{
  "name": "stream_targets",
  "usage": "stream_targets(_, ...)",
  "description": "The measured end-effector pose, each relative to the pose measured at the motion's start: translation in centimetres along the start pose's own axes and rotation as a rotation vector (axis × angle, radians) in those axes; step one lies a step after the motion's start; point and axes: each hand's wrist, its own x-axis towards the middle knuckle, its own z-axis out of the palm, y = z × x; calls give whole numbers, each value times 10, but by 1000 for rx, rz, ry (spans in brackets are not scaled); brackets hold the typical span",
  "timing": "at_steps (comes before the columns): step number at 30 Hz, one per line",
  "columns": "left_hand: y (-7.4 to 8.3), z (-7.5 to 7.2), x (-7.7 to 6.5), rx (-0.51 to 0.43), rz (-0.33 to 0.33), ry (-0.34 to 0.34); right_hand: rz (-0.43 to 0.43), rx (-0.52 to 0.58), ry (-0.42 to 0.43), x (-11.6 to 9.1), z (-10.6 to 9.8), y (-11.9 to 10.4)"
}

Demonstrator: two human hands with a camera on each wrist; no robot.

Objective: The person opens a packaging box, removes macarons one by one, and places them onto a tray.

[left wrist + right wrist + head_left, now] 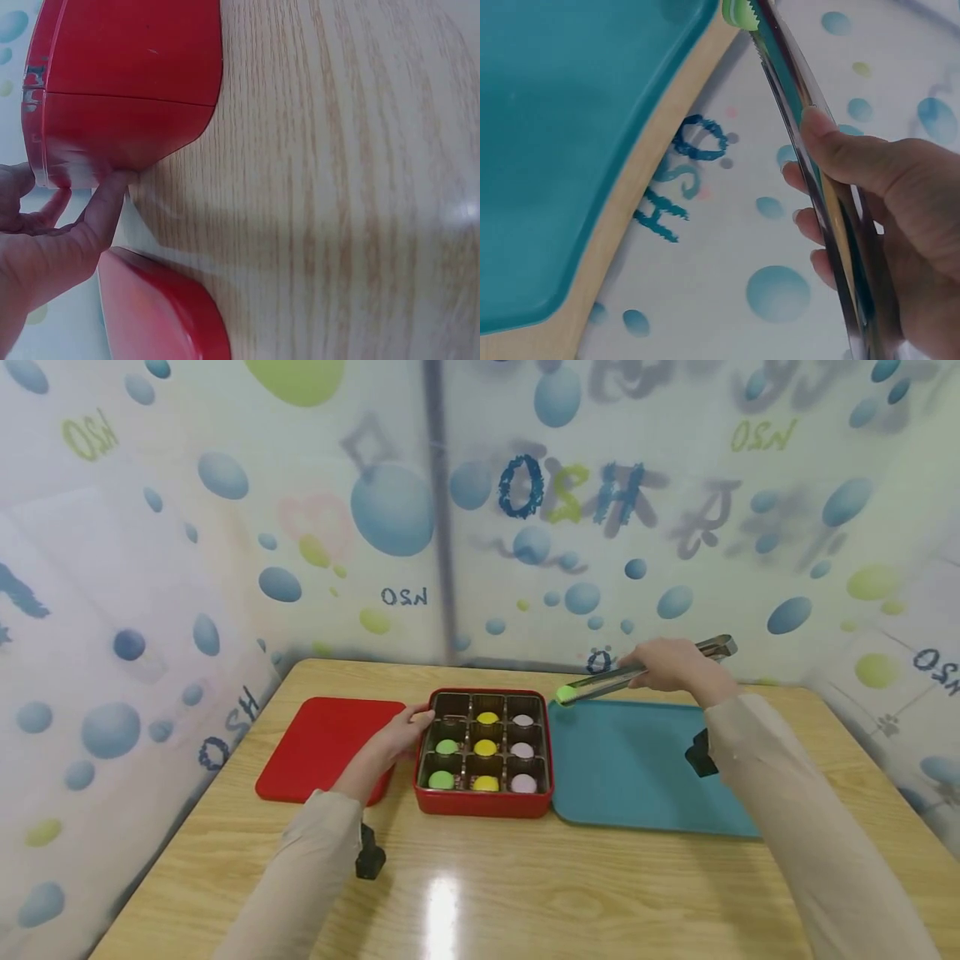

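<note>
In the head view, my right hand (670,665) grips metal tongs (821,187), whose tips pinch a green macaron (566,695) above the back left corner of the blue tray (645,768). My left hand (401,735) rests against the left side of a red box (483,803). In the left wrist view, its fingers touch the wall and reach the rim. The box's divided insert holds green macarons (442,780) at left, yellow macarons (486,748) in the middle and pale lilac macarons (522,750) at right; the back left compartment shows only dark plastic.
A flat red lid (322,752) lies left of the box on the wooden table (525,893). The blue tray sits close along the box's right side. Behind the table hangs a patterned curtain (487,568) with blue and green dots.
</note>
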Motion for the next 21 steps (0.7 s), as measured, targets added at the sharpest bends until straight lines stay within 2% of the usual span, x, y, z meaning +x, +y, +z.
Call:
stream_targets(7, 0, 0, 0, 23, 12, -11, 8, 9, -24, 1, 17, 9)
stream_targets(21, -1, 0, -3, 30, 1, 4, 22, 2, -77, 9, 22, 2)
